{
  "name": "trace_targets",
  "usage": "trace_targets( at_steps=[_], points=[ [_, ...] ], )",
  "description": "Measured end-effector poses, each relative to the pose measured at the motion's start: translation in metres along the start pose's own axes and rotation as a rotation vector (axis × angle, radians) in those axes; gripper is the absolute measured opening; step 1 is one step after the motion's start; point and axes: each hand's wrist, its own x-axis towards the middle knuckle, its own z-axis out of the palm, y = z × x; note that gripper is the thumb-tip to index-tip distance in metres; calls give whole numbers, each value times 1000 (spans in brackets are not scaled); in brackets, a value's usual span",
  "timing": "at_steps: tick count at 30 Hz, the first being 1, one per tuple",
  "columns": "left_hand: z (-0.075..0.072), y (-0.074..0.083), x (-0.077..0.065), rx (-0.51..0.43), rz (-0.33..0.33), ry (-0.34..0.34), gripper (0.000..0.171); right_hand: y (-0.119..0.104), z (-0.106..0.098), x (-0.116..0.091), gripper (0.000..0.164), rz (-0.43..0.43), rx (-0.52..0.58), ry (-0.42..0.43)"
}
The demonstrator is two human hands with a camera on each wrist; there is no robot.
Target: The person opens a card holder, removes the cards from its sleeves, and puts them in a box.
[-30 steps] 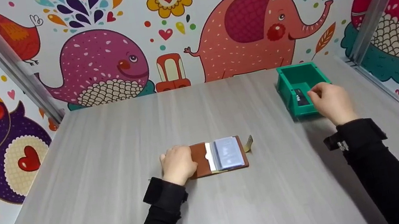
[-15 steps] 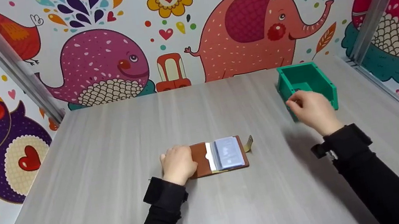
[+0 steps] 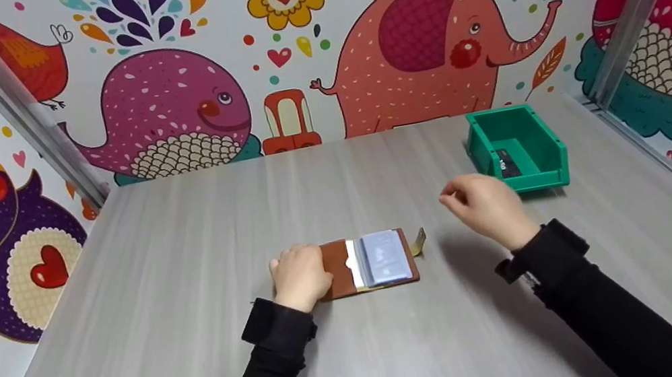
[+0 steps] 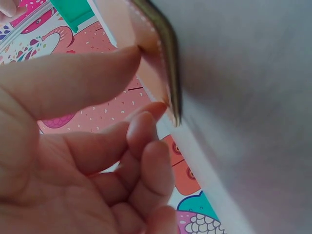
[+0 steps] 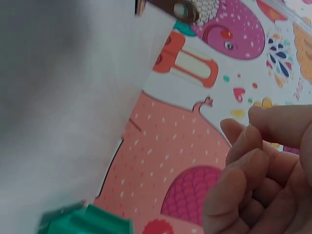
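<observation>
A brown card wallet (image 3: 340, 270) lies spread flat on the table, its clear plastic sleeves (image 3: 386, 258) facing up on the right half. Over its left cover rests my left hand (image 3: 300, 278); the left wrist view has the thumb and a fingertip at the cover's edge (image 4: 169, 68). My right hand (image 3: 488, 207) hovers between wallet and bin, fingers loosely curled, with nothing seen between thumb and fingers in the right wrist view. In the green bin (image 3: 533, 182), a black card (image 3: 507, 162) leans by the left wall.
From the wallet's right side a snap strap (image 3: 418, 241) sticks up. The grey table (image 3: 365, 361) ends at cartoon-printed walls (image 3: 286, 53) behind and on both sides. Metal posts (image 3: 14, 99) stand at the back corners.
My right hand has come away from the bin, moving left and toward me, so the black card shows again. The left hand and the wallet have stayed put.
</observation>
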Motion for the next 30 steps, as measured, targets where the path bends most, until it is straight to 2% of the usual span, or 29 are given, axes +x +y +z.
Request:
trace_targets(
  at_steps=[8, 16, 30],
  points=[
    [1, 1, 0, -2, 3, 4, 14, -16, 16, -2, 11, -58, -16, -56],
    [1, 2, 0, 6, -14, -14, 13, -24, 33, -2, 10, -120, 19, -98],
    [0, 2, 1, -9, -20, -22, 16, -35, 56, 8, 9, -223, -70, -98]
  ],
)
